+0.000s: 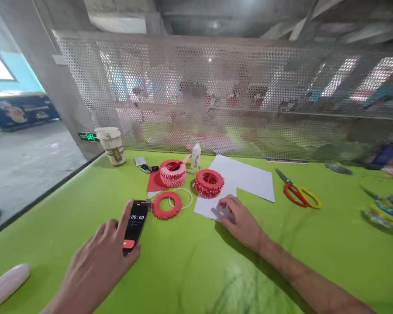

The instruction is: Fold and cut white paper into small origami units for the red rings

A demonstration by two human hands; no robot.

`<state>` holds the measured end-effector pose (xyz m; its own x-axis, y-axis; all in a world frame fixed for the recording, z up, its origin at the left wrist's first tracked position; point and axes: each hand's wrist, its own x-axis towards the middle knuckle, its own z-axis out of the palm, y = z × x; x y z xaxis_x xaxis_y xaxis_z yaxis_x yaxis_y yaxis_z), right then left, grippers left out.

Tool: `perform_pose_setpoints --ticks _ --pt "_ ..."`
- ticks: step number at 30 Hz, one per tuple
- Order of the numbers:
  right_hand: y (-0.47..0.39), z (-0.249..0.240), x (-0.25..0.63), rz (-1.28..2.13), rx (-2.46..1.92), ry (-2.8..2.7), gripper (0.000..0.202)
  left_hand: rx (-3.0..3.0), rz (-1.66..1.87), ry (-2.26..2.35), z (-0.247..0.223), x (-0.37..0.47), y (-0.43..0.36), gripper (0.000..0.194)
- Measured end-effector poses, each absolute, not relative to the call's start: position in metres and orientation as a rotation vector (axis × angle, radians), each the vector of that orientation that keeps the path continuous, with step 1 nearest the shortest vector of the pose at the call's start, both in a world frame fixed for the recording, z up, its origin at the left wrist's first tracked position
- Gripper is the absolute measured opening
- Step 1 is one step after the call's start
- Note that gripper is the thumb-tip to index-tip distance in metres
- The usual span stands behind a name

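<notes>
Bright, even daylight enters from the window left of the green table (190,270), the forearm casts a soft shadow there, edges bow wide-angle, and beyond the mesh everything blurs.

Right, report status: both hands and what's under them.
Left hand open, fingers on phone. Right hand flat on white paper. Red paper rings beside it.

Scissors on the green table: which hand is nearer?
Right. The right hand rests flat on the white paper, left of the scissors and apart from them. The left hand is much farther left, on the phone.
</notes>
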<state>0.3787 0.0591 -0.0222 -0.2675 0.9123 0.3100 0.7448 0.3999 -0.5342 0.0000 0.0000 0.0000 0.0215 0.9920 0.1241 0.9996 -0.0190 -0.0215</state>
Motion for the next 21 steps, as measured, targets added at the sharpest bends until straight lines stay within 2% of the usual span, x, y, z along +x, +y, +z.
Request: perform_pose_setpoints --ticks 4,7,10,15,21 --pt "0.058 -0.022 0.385 0.274 -1.423 -2.230 0.029 -2.120 -0.118 -2.204 0.005 -0.004 0.004 0.095" --pt "0.061 -0.020 0.395 0.238 -1.458 -2.293 0.042 -2.128 -0.123 -2.075 0.010 0.002 0.007 0.095" --pt "0.066 -0.017 0.403 0.211 -1.482 -2.305 0.044 -2.234 -0.105 -1.842 0.026 0.028 0.013 0.095" --pt "0.068 -0.014 0.403 0.183 -1.550 -2.274 0.045 -2.633 -0.142 -1.467 0.070 0.111 0.047 0.075" --pt "0.063 -0.017 0.399 0.172 -1.519 -2.088 0.037 -2.747 -0.080 -1.379 0.079 0.183 0.099 0.064"
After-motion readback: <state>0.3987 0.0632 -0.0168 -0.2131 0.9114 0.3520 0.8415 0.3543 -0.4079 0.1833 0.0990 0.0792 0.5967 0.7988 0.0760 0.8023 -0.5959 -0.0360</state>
